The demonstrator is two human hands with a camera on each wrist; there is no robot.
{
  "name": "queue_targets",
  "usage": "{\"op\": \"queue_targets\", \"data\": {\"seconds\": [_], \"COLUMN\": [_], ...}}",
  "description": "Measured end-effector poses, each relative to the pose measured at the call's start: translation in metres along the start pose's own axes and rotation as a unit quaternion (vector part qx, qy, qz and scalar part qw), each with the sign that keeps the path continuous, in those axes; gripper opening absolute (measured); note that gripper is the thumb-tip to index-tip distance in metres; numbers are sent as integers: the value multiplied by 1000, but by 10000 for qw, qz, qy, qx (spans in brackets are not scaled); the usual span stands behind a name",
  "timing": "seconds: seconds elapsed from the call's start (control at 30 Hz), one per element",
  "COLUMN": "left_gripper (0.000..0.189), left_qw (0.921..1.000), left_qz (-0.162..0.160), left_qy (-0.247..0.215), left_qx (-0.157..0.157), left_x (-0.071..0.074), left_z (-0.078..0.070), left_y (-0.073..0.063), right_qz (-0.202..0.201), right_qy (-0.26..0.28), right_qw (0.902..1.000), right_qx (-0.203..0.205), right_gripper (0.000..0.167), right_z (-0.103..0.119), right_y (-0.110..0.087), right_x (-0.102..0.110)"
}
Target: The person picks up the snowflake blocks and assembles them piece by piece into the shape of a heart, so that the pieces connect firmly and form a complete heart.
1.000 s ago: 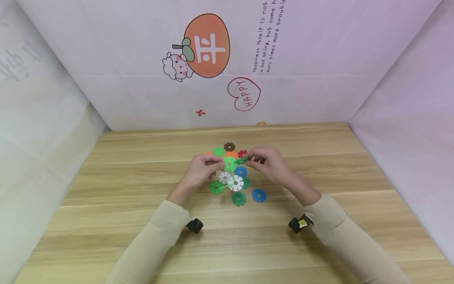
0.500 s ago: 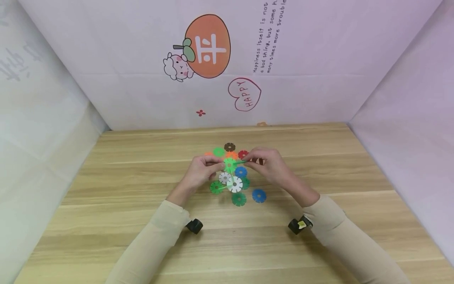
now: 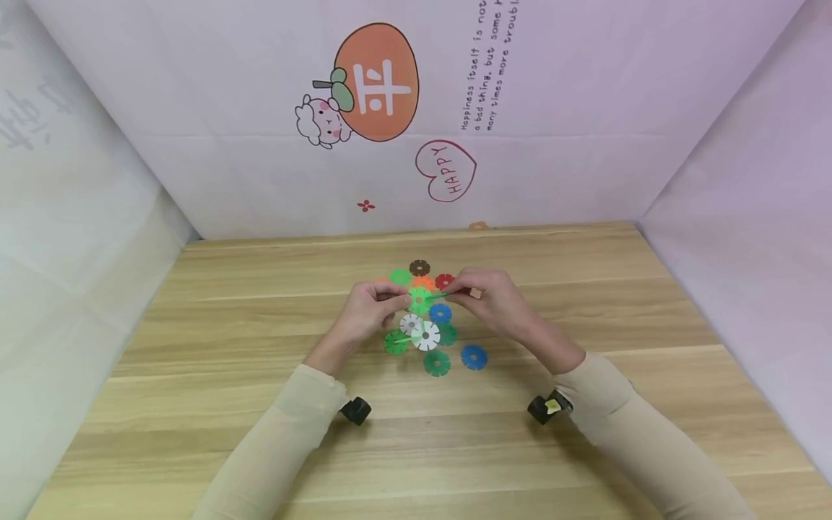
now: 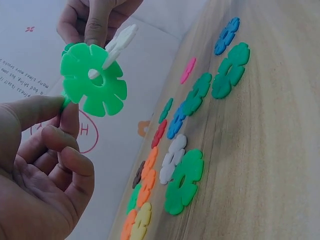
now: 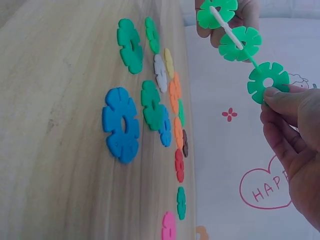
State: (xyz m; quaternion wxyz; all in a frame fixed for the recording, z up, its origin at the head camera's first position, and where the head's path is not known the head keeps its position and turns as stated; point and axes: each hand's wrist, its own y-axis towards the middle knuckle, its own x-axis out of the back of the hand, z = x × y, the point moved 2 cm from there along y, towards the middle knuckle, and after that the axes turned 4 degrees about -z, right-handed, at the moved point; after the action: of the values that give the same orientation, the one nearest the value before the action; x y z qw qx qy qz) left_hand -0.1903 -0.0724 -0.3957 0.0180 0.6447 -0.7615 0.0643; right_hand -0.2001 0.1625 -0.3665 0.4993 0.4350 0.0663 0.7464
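Note:
My left hand [image 3: 367,314] pinches the edge of a joined chain of slotted plastic snowflake discs, raised over the table. In the left wrist view a bright green disc [image 4: 77,90] of this chain faces the camera, with a white disc [image 4: 122,42] slotted behind it at an angle. My right hand [image 3: 490,300] pinches another green disc [image 5: 256,85] between thumb and fingers. That disc meets the chain's middle green disc edge to edge in the right wrist view, and appears edge-on in the head view.
Loose discs lie flat on the wooden table [image 3: 416,448] beneath and around the hands: two blue [image 5: 120,125], several green [image 4: 185,182], a white [image 4: 172,160], a red [image 5: 179,165], a brown [image 3: 419,268], orange [image 5: 175,92], yellow [image 4: 141,222] and pink [image 4: 188,70]. A printed cloth [image 3: 552,144] stands behind.
The green disc in my right hand has turned from a slanted face to edge-on against the chain. The chain's white disc has swung slightly left. Both hands stay nearly in place.

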Motion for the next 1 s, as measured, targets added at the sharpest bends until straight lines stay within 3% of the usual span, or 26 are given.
{"op": "queue_targets", "data": {"seconds": [0.37, 1.0], "left_gripper": [10, 7], "left_qw": [9998, 9999], "left_qz": [-30, -95], "left_qy": [80, 94], "left_qx": [-178, -55], "left_x": [2, 8], "left_z": [-1, 2], "left_y": [1, -2], "right_qz": [52, -75], "right_qy": [124, 437], "right_qw": [9996, 9990], "right_qx": [247, -1], "right_gripper": [20, 17], "right_z": [2, 3], "right_y": [4, 0], "right_x": [-4, -18]}}
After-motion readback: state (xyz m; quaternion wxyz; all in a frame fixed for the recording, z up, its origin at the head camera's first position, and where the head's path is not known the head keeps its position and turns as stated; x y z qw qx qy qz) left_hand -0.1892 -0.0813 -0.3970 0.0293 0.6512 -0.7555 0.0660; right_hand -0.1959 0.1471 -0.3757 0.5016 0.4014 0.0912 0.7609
